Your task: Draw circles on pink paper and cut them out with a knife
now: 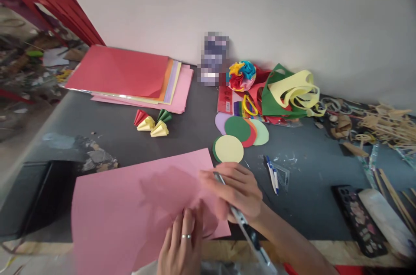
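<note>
Pink paper lies flat on the dark bench, filling the lower left of my view, its near edge reaching the bench's front lip. I judge it light, thin and limp: it will slide under a fingertip, crease at once if pinched hard, and flop if lifted by one corner, so the safest hold is flat pressure on the sheet or a pinch along an edge. My left hand, ring on one finger, presses down flat at about 6 o'clock on the sheet, fingers spread and grasping nothing. My right hand sits at the sheet's right edge, around 3 o'clock, its grip clenched on a slim pen-like tool with a metallic tip; I cannot tell exactly what kind of tool it is. Just past that hand, toward 12 o'clock, lie cut paper circles, a yellow one nearest. Two pens rest at 2 o'clock. Small folded paper cones sit at 11 o'clock, with a stack of coloured sheets behind them near the wall.
</note>
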{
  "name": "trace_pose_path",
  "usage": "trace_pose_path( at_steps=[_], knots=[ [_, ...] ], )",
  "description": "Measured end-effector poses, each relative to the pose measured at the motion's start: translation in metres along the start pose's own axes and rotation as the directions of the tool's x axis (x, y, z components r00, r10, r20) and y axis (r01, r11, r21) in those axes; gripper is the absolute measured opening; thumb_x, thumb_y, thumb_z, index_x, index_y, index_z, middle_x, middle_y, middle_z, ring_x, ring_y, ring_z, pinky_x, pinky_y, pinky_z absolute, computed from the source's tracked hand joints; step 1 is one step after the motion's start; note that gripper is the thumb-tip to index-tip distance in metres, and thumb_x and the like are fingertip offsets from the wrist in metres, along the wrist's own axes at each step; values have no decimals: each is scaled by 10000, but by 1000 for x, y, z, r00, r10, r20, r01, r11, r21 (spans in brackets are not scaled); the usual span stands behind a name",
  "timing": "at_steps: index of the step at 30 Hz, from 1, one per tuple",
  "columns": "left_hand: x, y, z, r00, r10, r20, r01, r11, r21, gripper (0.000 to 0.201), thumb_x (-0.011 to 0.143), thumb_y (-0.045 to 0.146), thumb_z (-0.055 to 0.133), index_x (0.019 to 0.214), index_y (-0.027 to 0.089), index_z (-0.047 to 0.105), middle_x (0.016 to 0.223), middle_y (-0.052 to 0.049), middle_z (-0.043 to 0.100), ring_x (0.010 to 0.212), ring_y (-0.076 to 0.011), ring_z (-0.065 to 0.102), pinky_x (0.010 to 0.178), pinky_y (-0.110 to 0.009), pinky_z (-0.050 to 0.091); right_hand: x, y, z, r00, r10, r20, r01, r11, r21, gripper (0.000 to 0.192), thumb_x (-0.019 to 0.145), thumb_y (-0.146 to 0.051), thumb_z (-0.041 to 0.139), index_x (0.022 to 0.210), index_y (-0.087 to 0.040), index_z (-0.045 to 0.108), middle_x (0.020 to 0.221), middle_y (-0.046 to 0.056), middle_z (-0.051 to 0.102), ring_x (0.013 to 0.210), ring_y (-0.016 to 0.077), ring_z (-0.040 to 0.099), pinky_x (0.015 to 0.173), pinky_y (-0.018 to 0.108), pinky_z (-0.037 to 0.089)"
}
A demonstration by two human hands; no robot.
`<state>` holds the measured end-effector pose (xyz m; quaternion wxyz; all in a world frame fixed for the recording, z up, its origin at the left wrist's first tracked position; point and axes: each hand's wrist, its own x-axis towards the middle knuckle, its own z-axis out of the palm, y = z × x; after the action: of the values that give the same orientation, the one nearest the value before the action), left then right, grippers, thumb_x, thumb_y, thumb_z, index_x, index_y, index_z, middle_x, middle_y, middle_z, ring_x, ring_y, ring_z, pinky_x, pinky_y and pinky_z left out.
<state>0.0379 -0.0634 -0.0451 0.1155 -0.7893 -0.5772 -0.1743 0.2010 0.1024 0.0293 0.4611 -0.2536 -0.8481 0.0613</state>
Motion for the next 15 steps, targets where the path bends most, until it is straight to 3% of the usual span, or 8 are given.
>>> trace_pose_path(
  at_steps=[2,3,7,10,15],
  knots=[
    [5,-1,-3,998,-10,60,10,1000,6,569,744,91,531,1280,179,702,1159,-129,745,967,-291,712,735,-408,629,-13,-3,-2,968,250,26,-252,965,74,381,1095,-427,434,1190,-189,716,756,22,755,721,134,704,698,299,574],
    [8,-1,-3,997,-9,76,9,1000,9,583,748,86,529,1303,168,686,1175,-135,742,983,-296,714,751,-414,636,-20,-5,-4,927,371,58,-374,923,87,334,1081,-392,477,1157,-200,739,721,11,725,672,128,666,666,293,544],
    [19,-7,1,995,39,89,-35,999,-38,627,755,89,508,1371,115,623,1421,-204,640,1297,-419,612,996,-585,596,-43,-12,-11,663,714,224,-746,656,115,207,1000,-302,609,914,-203,770,716,-4,707,612,109,622,573,237,485],
    [27,-18,7,984,137,114,-127,988,-89,649,772,107,490,1415,105,578,1557,-188,539,1455,-443,468,1123,-647,508,-60,-14,-15,535,784,315,-843,519,141,167,946,-350,679,897,-212,758,753,-8,745,605,114,654,573,217,510],
    [30,-34,12,945,283,166,-266,957,-120,680,830,162,510,1510,182,488,1653,-107,440,1504,-381,427,1186,-596,465,-89,1,-29,440,846,302,-897,397,194,216,930,-350,700,1122,-261,742,969,33,789,868,187,757,780,263,614]
  ],
)
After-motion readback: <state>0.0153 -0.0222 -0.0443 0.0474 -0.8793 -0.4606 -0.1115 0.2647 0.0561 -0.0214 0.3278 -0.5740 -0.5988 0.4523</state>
